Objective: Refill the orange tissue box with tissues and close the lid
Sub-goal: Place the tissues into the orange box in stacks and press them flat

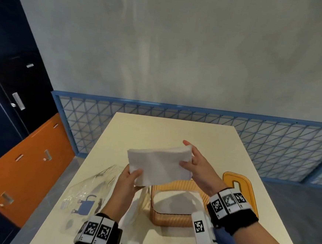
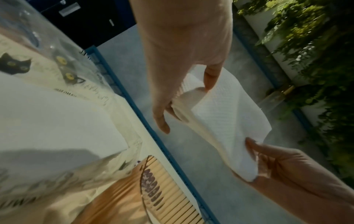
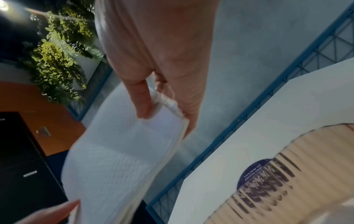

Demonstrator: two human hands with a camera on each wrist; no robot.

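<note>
I hold a stack of white tissues [image 1: 158, 164] in the air over the orange tissue box [image 1: 169, 219]. My left hand [image 1: 132, 175] pinches its near left corner, and my right hand [image 1: 187, 154] grips its right end between thumb and fingers. The ribbed box stands open on the table with white tissues [image 1: 177, 202] inside. Its orange lid [image 1: 229, 177] lies flat to the right, partly behind my right wrist. In the left wrist view the left hand [image 2: 182, 94] curls round the tissue stack [image 2: 229, 121]. In the right wrist view the right hand [image 3: 159, 103] clamps the stack's [image 3: 118, 159] edge.
A crumpled clear plastic wrapper [image 1: 93, 193] with printed cats lies on the cream table [image 1: 155, 129] left of the box. A blue mesh railing [image 1: 175, 123] runs behind the table's far edge. Orange and dark cabinets [image 1: 28, 159] stand to the left.
</note>
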